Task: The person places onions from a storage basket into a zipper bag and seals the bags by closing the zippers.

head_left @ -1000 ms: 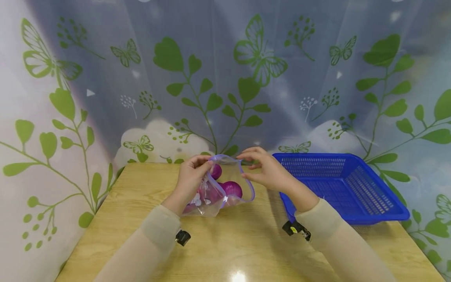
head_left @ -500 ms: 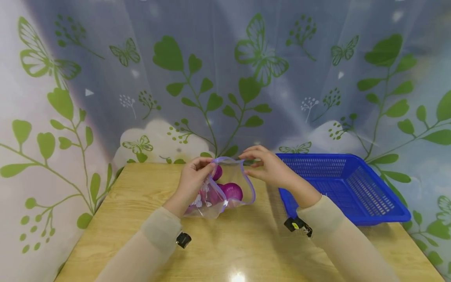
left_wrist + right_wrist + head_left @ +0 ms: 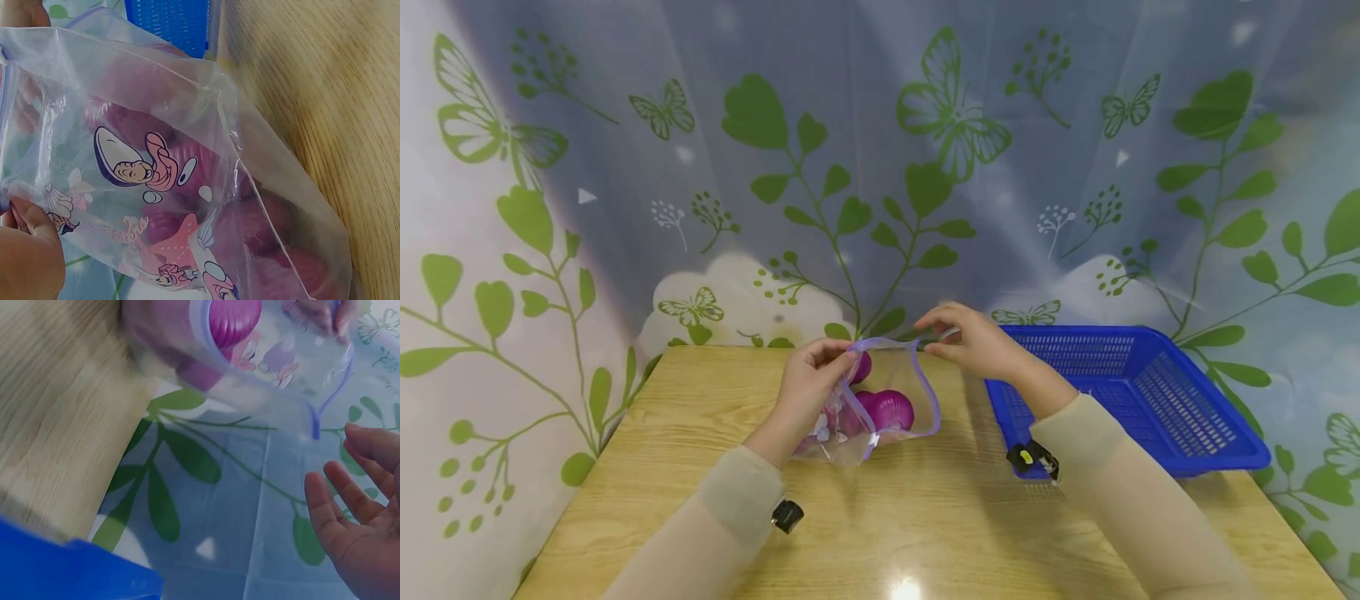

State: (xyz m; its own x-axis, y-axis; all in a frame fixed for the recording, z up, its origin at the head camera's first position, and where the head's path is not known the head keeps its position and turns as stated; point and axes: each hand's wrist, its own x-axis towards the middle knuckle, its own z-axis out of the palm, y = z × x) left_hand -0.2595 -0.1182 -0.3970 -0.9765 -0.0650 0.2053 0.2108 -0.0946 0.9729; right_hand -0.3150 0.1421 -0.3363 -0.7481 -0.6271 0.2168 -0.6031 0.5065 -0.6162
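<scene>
My left hand (image 3: pixel 805 379) pinches the rim of a clear zip bag (image 3: pixel 850 452) between thumb and fingers, at its upper left. The bag has a lilac zip edge and printed cartoon figures, and its mouth gapes toward the right. Inside lie several glossy purple round things (image 3: pixel 892 410) with fine ridges, resembling red onions; the bag's print partly covers them in the left wrist view. My right hand (image 3: pixel 973 342) hovers by the rim's upper right corner. The right wrist view has its fingers (image 3: pixel 322 500) bent loosely, apart from the bag and holding nothing.
A blue plastic basket (image 3: pixel 1221 462) with perforated walls stands on the wooden table (image 3: pixel 700 392) at the right, partly behind my right forearm. A curtain (image 3: pixel 865 108) with green leaves and butterflies hangs behind the table's back edge.
My right hand has risen slightly at the bag's upper right corner, and its fingers have shifted. The left hand keeps its pinch on the rim, with the bag almost in the same place.
</scene>
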